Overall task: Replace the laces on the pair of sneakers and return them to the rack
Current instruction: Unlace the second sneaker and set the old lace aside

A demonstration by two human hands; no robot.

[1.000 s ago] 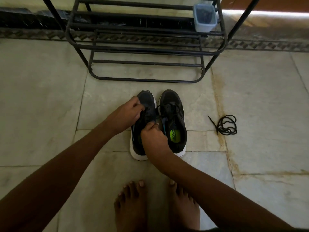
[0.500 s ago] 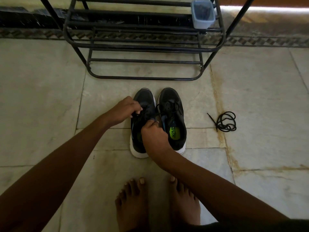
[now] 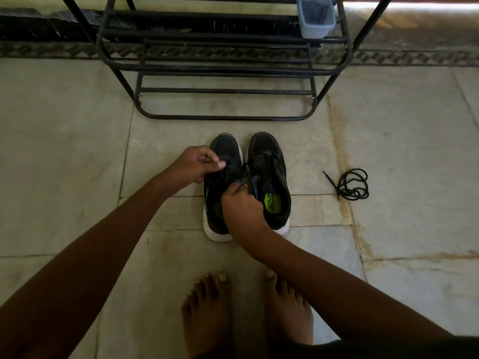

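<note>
- Head view, general: I see two black sneakers with white soles standing side by side on the tiled floor (image 3: 77, 151), toes pointing toward the rack (image 3: 223, 71).
- Left sneaker (image 3: 228, 156): it stands just in front of my bare feet (image 3: 207, 312), touching or nearly touching the right sneaker (image 3: 269, 151) along the inner edge.
- Left hand (image 3: 191, 164): fingers are curled, thumb and forefinger pinched together over the lacing area of the left sneaker. It appears to hold a black lace (image 3: 234, 174) there; the strand itself is hard to separate from the dark upper.
- Right hand (image 3: 239, 203): fingers are curled tight at the tongue of the left sneaker, gripping the lace or the tongue edge; I cannot tell which. The hand covers most of that sneaker's opening.
- Right sneaker: laced, with loose black loops lying over its upper. A bright green insole (image 3: 272, 202) shows inside the opening.
- Spare lace (image 3: 352, 185): a black coil lies on the floor well to the right of the pair, one end sticking out to the left.
- Rack: black metal tube frame, standing near the toes of the pair. A pale blue container (image 3: 315, 19) sits on an upper tier at the right end.
</note>
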